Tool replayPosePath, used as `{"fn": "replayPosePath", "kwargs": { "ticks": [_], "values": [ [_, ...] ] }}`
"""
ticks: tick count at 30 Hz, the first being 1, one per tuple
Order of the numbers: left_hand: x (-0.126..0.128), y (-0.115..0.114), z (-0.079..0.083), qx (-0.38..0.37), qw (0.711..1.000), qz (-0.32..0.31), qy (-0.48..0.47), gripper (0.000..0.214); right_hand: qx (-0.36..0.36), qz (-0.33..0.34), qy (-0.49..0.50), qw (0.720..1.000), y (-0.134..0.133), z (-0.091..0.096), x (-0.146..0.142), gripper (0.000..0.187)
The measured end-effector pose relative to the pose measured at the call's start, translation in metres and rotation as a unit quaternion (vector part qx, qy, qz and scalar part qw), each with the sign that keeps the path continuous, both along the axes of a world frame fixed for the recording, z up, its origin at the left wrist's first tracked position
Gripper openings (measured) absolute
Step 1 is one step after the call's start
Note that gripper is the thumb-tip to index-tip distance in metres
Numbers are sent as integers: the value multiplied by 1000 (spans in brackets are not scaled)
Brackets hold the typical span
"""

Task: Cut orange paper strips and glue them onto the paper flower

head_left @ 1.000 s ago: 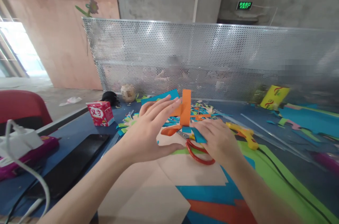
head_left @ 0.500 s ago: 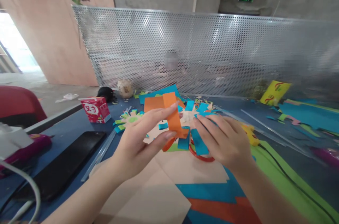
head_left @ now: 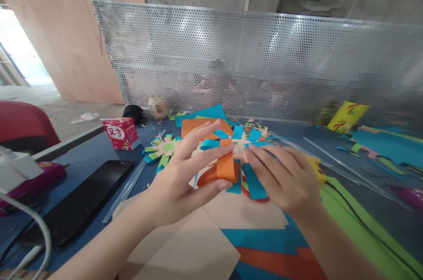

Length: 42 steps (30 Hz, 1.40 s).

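My left hand (head_left: 185, 174) pinches a folded orange paper strip (head_left: 226, 166) between thumb and fingers, just above the table. My right hand (head_left: 287, 176) meets it from the right, its fingers curled onto blue paper strips (head_left: 254, 181) joined to the orange one. Under both hands lie red-handled scissors (head_left: 251, 195), mostly hidden. A finished paper flower (head_left: 164, 147) with green and blue petals lies to the left of my hands.
Sheets of tan (head_left: 185, 244), blue and orange paper cover the blue table (head_left: 92, 156). A black phone (head_left: 82, 203), a red carton (head_left: 121, 133), a yellow glue gun (head_left: 317, 169) and a perforated metal screen (head_left: 264, 64) surround the work. People sit behind the screen.
The orange strip stood upright a second ago; it has been bent down and folded into a short loop. Both hands have come closer together and slightly toward me.
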State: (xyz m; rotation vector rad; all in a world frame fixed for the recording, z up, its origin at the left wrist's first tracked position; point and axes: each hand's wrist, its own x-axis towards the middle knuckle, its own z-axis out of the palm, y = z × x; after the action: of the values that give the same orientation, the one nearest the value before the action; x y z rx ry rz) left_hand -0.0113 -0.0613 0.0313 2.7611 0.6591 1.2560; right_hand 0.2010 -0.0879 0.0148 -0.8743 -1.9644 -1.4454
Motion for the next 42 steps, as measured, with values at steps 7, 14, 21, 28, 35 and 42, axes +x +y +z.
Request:
{"fn": "replayPosePath", "kwargs": {
  "ticks": [7, 14, 21, 28, 35, 42],
  "values": [
    [-1, -1, 2, 34, 998, -46, -1, 40, -4, -6, 2, 1000, 0, 1, 0, 16],
    [-1, -1, 2, -16, 996, -80, -19, 42, 4, -7, -1, 1000, -1, 4, -2, 13],
    [1, 0, 1, -14, 997, -75, -5, 41, 11, -2, 5, 1000, -1, 4, -1, 13],
    [0, 1, 1, -6, 997, -76, 17, 38, -8, -2, 8, 1000, -2, 4, -1, 14],
    [-1, 4, 2, -16, 997, -73, 29, 31, -64, 29, 32, 997, -1, -1, -3, 17],
    [-6, 6, 3, -49, 993, -107, 20, 39, -117, 73, 82, 987, 1, -5, -2, 23]
  ]
}}
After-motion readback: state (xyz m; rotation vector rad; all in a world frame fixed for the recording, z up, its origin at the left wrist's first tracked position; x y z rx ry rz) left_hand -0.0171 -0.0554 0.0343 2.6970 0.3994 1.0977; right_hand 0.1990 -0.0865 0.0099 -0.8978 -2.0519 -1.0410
